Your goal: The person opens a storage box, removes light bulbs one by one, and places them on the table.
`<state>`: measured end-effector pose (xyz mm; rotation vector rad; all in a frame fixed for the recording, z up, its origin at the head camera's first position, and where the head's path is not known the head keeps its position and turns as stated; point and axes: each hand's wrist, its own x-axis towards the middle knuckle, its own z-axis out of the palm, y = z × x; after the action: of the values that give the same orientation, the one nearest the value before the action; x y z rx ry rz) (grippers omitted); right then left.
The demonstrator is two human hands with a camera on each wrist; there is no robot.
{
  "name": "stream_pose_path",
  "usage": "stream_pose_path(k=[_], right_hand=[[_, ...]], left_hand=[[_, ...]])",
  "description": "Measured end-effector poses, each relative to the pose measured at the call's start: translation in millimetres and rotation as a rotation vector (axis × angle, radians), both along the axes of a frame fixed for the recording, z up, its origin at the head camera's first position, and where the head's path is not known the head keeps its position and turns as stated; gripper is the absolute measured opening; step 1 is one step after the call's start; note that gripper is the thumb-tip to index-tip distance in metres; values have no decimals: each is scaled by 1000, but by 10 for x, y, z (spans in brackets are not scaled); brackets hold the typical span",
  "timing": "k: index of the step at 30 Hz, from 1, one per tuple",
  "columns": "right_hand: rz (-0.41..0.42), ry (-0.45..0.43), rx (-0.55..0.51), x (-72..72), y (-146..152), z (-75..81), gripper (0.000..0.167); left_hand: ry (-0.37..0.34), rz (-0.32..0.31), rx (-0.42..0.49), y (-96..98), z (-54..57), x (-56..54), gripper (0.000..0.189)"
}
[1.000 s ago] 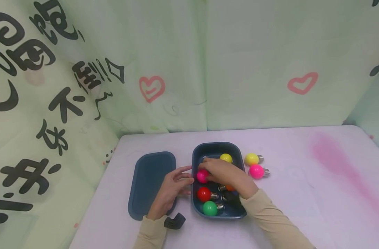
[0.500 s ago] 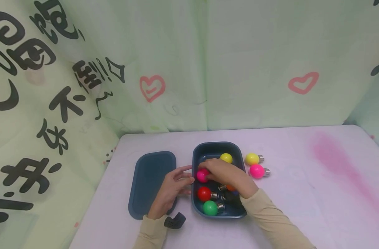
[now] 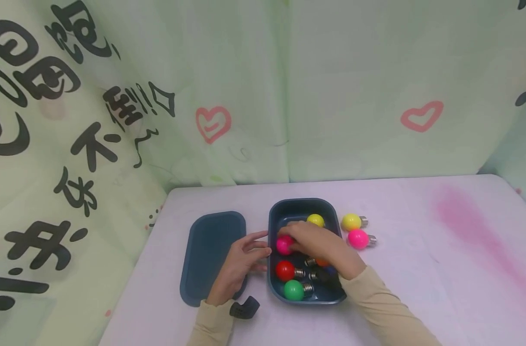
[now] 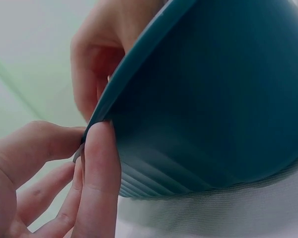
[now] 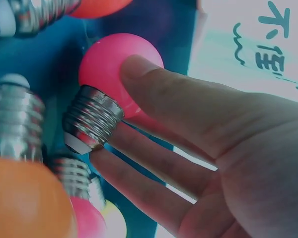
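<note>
My right hand (image 3: 312, 240) reaches into a dark blue box (image 3: 303, 204) and pinches a pink light bulb (image 5: 121, 64) between thumb and fingers. The bulb's metal screw base points away from the palm in the right wrist view. Near the box's left wall, the same bulb (image 3: 285, 245) is partly covered by fingers. My left hand (image 3: 241, 264) has its fingers spread, with fingertips touching the rim of that left wall. In the left wrist view, the left thumb and fingers meet right at the rim (image 4: 134, 54). Behind it shows part of the right hand (image 4: 107, 37).
Also in the box lie a red bulb (image 3: 285, 270), a green bulb (image 3: 294, 290), a yellow bulb (image 3: 316, 220) and an orange bulb (image 5: 27, 201). Right of it are a yellow bulb (image 3: 351, 221) and a pink bulb (image 3: 358, 239). A flat blue lid (image 3: 208, 240) lies left.
The head view has shifted very slightly. Both hands and the pink bulb keep almost the same places at the box.
</note>
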<state>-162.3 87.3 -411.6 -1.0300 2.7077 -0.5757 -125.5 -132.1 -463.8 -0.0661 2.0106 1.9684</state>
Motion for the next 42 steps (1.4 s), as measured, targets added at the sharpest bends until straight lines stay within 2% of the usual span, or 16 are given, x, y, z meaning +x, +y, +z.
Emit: stream_pose_path(k=[12, 22, 28, 35, 42], right_hand=[[-13, 33, -41, 106, 199, 139, 39], [-21, -19, -116, 213, 417, 286, 33], [-20, 13, -123, 294, 578, 348, 31], [-58, 48, -134, 370, 764, 426, 32], [-92, 108, -127, 410, 930, 414, 32]], left_hand=[[-4, 1, 8, 2, 17, 5, 51], [-6, 18, -3, 17, 6, 7, 50], [-2, 25, -21, 21, 7, 10, 50], [1, 23, -27, 18, 0, 8, 50], [4, 27, -32, 17, 3, 9, 50]])
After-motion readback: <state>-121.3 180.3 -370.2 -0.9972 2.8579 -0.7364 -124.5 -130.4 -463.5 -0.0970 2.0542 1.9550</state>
